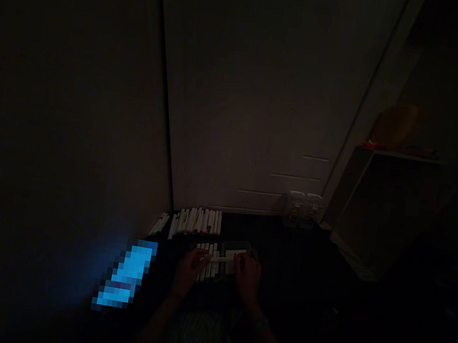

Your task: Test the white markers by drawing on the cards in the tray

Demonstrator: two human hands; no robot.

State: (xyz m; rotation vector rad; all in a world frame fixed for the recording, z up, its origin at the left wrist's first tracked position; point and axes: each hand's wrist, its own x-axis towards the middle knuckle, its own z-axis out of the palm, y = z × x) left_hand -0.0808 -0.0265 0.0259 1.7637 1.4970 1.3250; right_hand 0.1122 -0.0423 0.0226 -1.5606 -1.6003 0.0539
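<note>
In the dim light, a white marker [222, 260] lies level between my two hands. My left hand [193, 264] pinches its left end. At the other end, the fingers of my right hand [247, 270] are closed on it. Below the hands is a dark open case [254, 250]. Several white markers [202, 273] stand side by side in its left part. A pale card or sheet [231, 253] shows in the right part, partly behind my right hand. Fine detail is lost in the dark.
A row of white markers [196, 222] lies behind the case, with a few more markers [159, 223] at its left. Two clear containers [302, 209] stand by the back wall. A bright blue pixelated patch [128, 274] is at left, a shelf unit [407, 157] at right.
</note>
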